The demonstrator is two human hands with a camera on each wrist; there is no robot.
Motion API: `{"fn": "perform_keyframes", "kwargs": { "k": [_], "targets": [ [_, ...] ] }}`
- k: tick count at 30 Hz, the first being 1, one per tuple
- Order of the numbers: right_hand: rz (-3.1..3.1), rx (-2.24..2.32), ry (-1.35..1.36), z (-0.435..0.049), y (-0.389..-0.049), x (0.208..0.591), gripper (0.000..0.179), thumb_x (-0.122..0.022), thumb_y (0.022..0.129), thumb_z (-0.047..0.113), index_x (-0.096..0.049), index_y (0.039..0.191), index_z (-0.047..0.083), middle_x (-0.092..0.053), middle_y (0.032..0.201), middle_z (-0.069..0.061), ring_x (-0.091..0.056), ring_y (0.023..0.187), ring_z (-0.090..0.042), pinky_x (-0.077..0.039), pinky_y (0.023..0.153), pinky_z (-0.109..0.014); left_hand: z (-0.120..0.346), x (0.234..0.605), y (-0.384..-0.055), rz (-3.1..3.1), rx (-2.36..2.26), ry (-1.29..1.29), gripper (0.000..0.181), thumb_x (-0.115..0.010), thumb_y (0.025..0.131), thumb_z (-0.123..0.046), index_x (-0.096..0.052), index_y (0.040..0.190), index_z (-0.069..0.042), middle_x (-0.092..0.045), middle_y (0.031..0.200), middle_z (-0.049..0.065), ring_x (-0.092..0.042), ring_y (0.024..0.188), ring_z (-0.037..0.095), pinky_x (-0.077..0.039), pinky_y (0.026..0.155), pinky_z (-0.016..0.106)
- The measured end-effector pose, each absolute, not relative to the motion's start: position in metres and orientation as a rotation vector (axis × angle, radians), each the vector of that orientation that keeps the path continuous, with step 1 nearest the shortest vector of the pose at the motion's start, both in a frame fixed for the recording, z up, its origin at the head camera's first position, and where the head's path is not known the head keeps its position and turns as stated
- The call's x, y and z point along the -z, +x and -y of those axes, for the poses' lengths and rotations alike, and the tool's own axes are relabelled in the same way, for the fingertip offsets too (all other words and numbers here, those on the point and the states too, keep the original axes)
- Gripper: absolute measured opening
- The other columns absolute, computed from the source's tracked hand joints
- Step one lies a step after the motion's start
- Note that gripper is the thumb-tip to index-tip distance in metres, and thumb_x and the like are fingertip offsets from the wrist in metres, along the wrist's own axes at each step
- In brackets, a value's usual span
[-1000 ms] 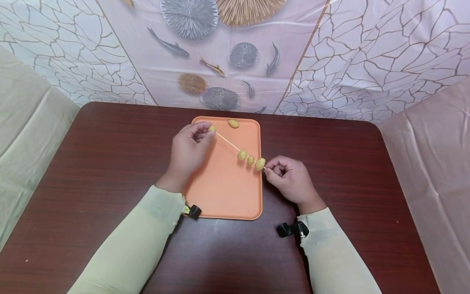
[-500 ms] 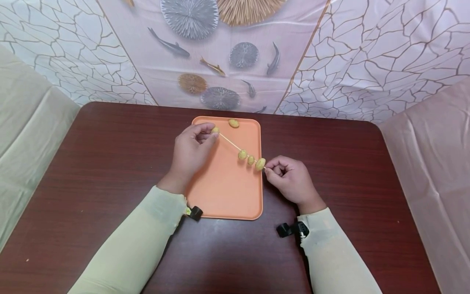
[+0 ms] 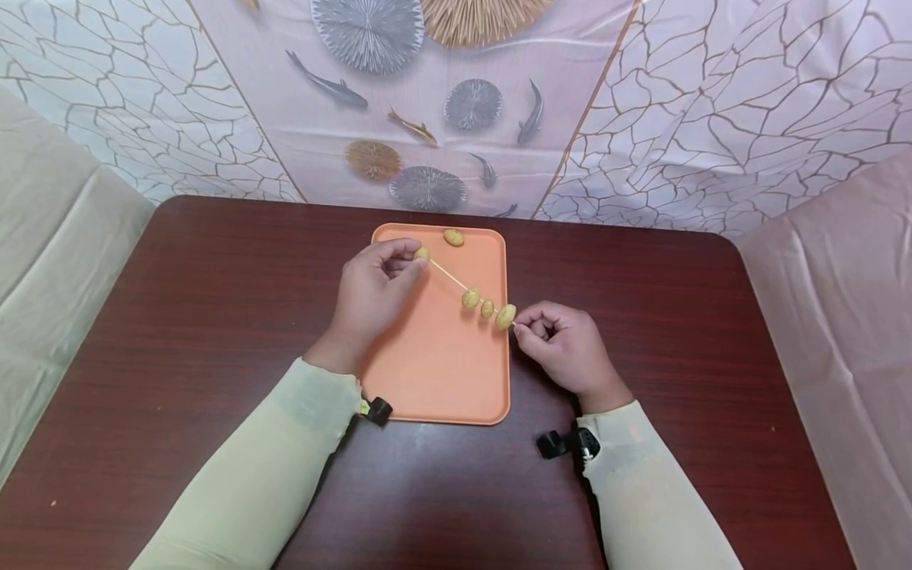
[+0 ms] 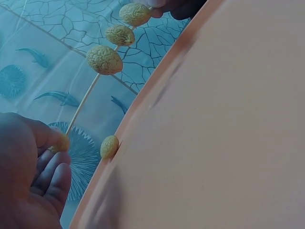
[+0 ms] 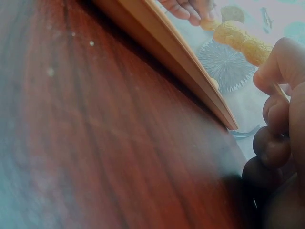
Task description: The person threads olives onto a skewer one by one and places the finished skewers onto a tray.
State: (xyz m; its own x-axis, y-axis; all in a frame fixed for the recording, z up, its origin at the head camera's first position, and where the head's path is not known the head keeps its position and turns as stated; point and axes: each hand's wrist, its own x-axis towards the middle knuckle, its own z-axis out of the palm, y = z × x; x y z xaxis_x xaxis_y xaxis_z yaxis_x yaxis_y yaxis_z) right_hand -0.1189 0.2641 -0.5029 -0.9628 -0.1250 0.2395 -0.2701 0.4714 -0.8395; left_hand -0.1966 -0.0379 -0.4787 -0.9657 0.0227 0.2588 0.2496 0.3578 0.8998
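Note:
My right hand (image 3: 566,348) pinches the near end of a thin wooden skewer (image 3: 449,275) over the tray's right edge. Threaded close together near that hand are three yellow, wrinkled oval pieces that look like small potatoes; the largest oval piece (image 3: 505,317) sits right by the fingertips. My left hand (image 3: 378,289) pinches another yellow wrinkled oval piece (image 4: 60,143) between thumb and fingers, at the skewer's far end. A bare length of skewer shows between it and the threaded ones. One loose oval piece (image 3: 454,237) lies at the far rim of the orange tray (image 3: 442,380).
The tray lies on a dark reddish wooden table (image 3: 655,293). Behind the table hangs a patterned cloth (image 3: 470,174), and plain fabric stands at both sides. Black wrist cameras stick out from both sleeves, the left wrist camera (image 3: 379,411) overlapping the tray's near edge.
My left hand has moved slightly right along the skewer's line with its oval piece, toward the threaded ones. The right hand has stayed in place.

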Motion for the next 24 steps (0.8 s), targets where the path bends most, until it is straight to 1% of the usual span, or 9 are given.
{"fn": "perform_keyframes", "kwargs": {
  "k": [12, 24],
  "targets": [
    [2.573, -1.495, 0.347, -0.2645, -0.1195, 0.5026, 0.012, -0.082, 0.097, 0.005, -0.082, 0.094, 0.016, -0.059, 0.069, 0.004, -0.052, 0.061, -0.009, -0.043, 0.057, -0.02, 0.0353, 0.4778, -0.1972, 2.441, 1.665, -0.256, 0.024, -0.086, 0.102, -0.018, -0.083, 0.124, -0.007, -0.082, 0.112, 0.007, -0.077, 0.099, 0.018, -0.061, 0.087, 0.02],
    [2.571, -1.488, 0.342, -0.265, -0.1194, 0.5028, 0.012, -0.082, 0.097, 0.005, -0.082, 0.094, 0.016, -0.058, 0.068, 0.004, -0.052, 0.061, -0.01, -0.043, 0.057, -0.02, 0.0321, 0.4729, -0.1919, 2.453, 1.646, -0.299, 0.023, -0.086, 0.102, -0.018, -0.084, 0.122, -0.007, -0.082, 0.11, 0.007, -0.076, 0.098, 0.018, -0.061, 0.085, 0.022]
  ]
}}
